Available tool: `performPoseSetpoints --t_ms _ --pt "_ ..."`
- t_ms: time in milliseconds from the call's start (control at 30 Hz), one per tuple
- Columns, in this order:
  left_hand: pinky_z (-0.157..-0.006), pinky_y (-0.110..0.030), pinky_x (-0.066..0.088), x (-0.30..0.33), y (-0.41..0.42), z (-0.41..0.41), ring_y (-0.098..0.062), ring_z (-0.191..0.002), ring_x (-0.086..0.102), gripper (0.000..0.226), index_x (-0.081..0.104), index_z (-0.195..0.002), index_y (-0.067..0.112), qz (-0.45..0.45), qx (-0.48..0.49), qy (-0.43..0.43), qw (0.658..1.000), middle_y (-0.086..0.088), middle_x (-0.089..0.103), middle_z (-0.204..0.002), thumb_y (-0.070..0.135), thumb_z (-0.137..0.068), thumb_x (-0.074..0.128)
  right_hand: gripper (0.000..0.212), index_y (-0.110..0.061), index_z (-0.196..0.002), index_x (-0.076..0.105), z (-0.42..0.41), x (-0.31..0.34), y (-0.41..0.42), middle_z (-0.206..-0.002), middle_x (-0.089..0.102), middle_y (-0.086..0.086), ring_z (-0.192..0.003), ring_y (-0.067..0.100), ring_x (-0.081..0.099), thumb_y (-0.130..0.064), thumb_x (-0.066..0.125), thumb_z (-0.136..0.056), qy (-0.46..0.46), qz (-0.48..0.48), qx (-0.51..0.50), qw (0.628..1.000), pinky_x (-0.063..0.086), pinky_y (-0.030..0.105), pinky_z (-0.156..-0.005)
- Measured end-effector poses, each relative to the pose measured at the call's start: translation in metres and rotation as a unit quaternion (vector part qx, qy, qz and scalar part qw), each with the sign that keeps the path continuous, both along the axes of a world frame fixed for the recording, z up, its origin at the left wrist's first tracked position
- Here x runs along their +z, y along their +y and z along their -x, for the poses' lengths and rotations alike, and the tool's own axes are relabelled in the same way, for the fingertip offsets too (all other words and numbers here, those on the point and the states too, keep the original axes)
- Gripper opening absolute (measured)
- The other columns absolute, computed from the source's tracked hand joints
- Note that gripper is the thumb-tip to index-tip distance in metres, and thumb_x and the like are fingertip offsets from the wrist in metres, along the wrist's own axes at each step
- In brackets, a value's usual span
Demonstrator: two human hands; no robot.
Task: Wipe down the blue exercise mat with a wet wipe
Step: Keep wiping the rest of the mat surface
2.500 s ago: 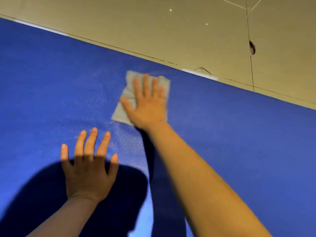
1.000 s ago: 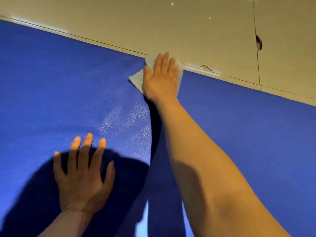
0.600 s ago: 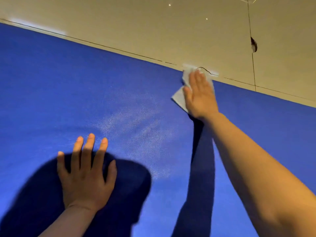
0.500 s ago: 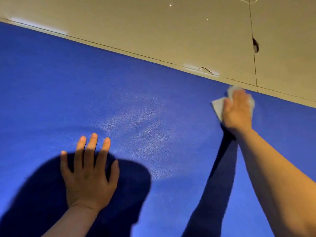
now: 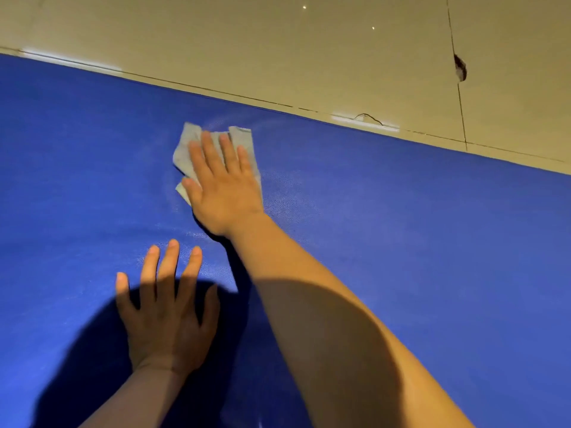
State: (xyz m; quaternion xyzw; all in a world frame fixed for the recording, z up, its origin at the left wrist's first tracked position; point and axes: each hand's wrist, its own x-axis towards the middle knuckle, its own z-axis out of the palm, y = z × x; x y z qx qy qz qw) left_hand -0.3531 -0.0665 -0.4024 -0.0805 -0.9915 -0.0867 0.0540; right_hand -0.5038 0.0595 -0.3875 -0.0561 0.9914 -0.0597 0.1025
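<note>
The wet wipe [image 5: 185,149] lies crumpled on the blue mat [image 5: 417,242] at upper centre, just below the mat's far edge, which slants down toward the right. The right hand [image 5: 224,186] presses it flat-fingered. The left hand [image 5: 168,316] rests splayed at lower left.

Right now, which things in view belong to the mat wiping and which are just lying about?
Part of the job:
- blue mat
- wet wipe, pressed flat on the mat
- right hand, on the wipe
- left hand, flat on the mat

Not part of it:
- tiled floor beyond the mat
- chip in the tile joint
</note>
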Motion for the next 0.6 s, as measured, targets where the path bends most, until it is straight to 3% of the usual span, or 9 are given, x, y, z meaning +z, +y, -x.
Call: performPoseSetpoints --t_ms 67,133,200,300,433,533,600 --pt "-0.107 -0.065 0.017 -0.001 0.0 -0.001 -0.036 -0.14 0.031 0.057 0.051 -0.137 0.012 0.005 0.003 -0.007 1.0 -0.018 0.041 -0.148 0.042 -0.091 0.034 0.058 -0.019 -0.157 0.001 -0.011 -0.002 0.01 -0.165 -0.004 0.002 -0.151 0.022 -0.008 -0.042 0.016 -0.106 0.002 0.009 0.094 0.996 -0.011 0.038 -0.12" --pt "-0.108 -0.064 0.016 -0.001 -0.001 0.001 -0.036 -0.14 0.031 0.057 0.049 -0.138 0.013 0.003 0.002 -0.006 1.0 -0.017 0.04 -0.149 0.042 -0.091 0.034 0.057 -0.016 -0.156 0.011 -0.02 -0.003 0.045 -0.164 0.007 0.004 -0.151 0.022 0.003 -0.04 0.013 -0.104 -0.005 0.046 0.119 0.992 -0.005 0.036 -0.121" --pt "-0.109 -0.063 0.015 -0.003 -0.002 0.001 -0.036 -0.141 0.03 0.055 0.046 -0.139 0.014 0.003 -0.005 0.0 1.0 -0.017 0.04 -0.149 0.042 -0.093 0.035 0.064 -0.013 -0.154 0.017 -0.035 -0.003 0.097 -0.162 0.013 0.006 -0.151 0.022 0.007 -0.043 0.006 -0.098 -0.009 0.068 0.045 0.997 -0.001 0.037 -0.122" --pt "-0.111 -0.062 0.014 -0.005 -0.003 0.0 -0.035 -0.142 0.029 0.056 0.046 -0.141 0.013 0.002 -0.009 0.006 1.0 -0.016 0.038 -0.15 0.042 -0.095 0.033 0.064 -0.015 -0.156 0.009 -0.091 0.003 0.186 -0.164 0.005 0.004 -0.151 0.019 -0.001 -0.043 0.01 -0.098 -0.024 0.06 -0.165 0.984 -0.008 0.029 -0.12" --pt "-0.11 -0.061 0.016 -0.004 -0.001 0.002 -0.035 -0.14 0.035 0.054 0.053 -0.137 0.012 -0.014 0.008 0.004 1.0 -0.017 0.045 -0.147 0.04 -0.095 0.034 0.068 -0.003 -0.155 0.011 -0.195 0.016 0.248 -0.162 0.007 0.017 -0.15 0.03 0.004 -0.04 0.01 -0.098 -0.016 0.025 -0.426 0.904 -0.001 0.041 -0.121" --pt "-0.11 -0.062 0.02 -0.004 -0.002 0.002 -0.036 -0.139 0.038 0.049 0.053 -0.138 0.012 -0.004 -0.012 0.032 0.999 -0.018 0.046 -0.146 0.038 -0.099 0.037 0.066 -0.001 -0.154 0.007 -0.202 0.011 0.223 -0.162 0.004 0.02 -0.149 0.032 0.003 -0.038 0.008 -0.1 -0.016 0.011 -0.493 0.87 -0.004 0.04 -0.119" --pt "-0.111 -0.063 0.017 -0.001 0.0 0.001 -0.035 -0.142 0.032 0.053 0.05 -0.14 0.013 -0.012 -0.007 -0.011 1.0 -0.017 0.042 -0.149 0.041 -0.098 0.034 0.061 -0.003 -0.154 0.004 -0.178 0.009 0.198 -0.162 0.002 0.02 -0.149 0.033 0.001 -0.035 0.011 -0.103 -0.013 -0.006 -0.463 0.886 -0.006 0.042 -0.118"
